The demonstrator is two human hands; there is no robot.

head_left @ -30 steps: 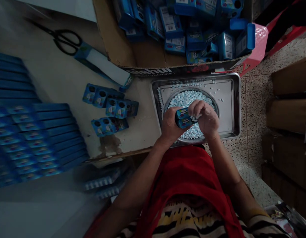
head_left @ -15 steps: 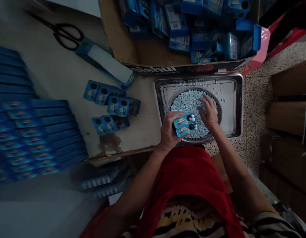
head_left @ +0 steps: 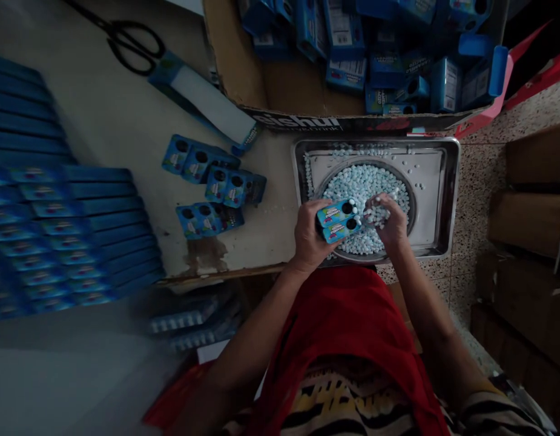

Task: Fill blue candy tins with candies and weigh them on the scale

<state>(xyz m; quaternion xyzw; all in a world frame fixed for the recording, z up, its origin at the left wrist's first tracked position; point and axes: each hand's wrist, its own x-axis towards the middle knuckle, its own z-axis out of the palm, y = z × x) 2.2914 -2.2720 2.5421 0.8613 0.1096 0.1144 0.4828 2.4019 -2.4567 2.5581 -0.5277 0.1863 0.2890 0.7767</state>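
My left hand (head_left: 308, 238) grips two small blue candy boxes (head_left: 338, 221) side by side, their round dark holes facing right. A few pale candies sit at the edge of those holes. Close beside them, my right hand (head_left: 391, 219) is cupped, palm up, around a heap of pale blue-white candies (head_left: 378, 213). Both hands are over a round metal bowl (head_left: 415, 206) filled with the same candies (head_left: 352, 181). The bowl stands in a rectangular steel tray (head_left: 448, 200) with loose candies scattered in it.
A cardboard carton (head_left: 234, 72) of blue boxes stands behind the tray. On the table left are several small boxes (head_left: 207, 219), an opened blue display box (head_left: 207, 100) and black scissors (head_left: 134, 45). Stacked blue packs (head_left: 116, 230) fill the far left; brown cartons (head_left: 529, 224) stand right.
My right hand has come up from the candies, turned over and now holds a scoop of them against the boxes' holes. The whole view has shifted slightly.
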